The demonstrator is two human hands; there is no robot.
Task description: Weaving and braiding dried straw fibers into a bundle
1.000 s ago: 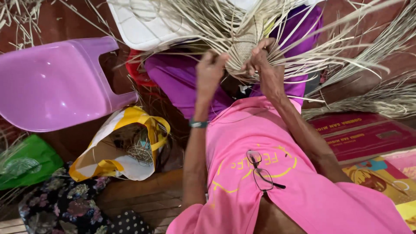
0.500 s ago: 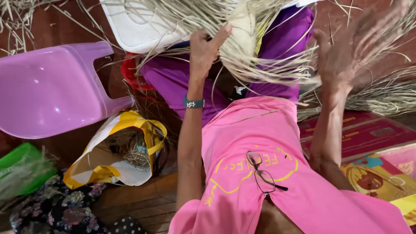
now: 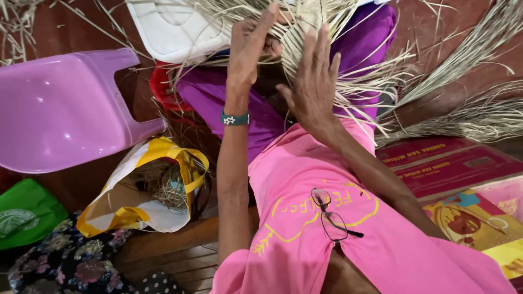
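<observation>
A bundle of pale dried straw strips (image 3: 305, 22) lies across my lap, over a purple cloth (image 3: 365, 43), and fans out to the right. My left hand (image 3: 248, 46) pinches strips at the top of the bundle, a beaded green band on its wrist. My right hand (image 3: 313, 81) lies flat against the strips just right of it, fingers spread and pointing up. Loose strands (image 3: 479, 114) trail over the floor on the right.
A pink plastic stool (image 3: 60, 109) lies on its side at left. A white plastic lid (image 3: 174, 32) sits above it. An open yellow and white bag (image 3: 152, 190) holds coiled fibre. Green bag (image 3: 24, 212), flowered cloth, red cardboard (image 3: 447, 163), glasses (image 3: 329, 215) hanging on my pink shirt.
My right hand swung out to the right pulling strands, then came back onto the bundle beside my left hand. My left hand rose slightly and kept its hold.
</observation>
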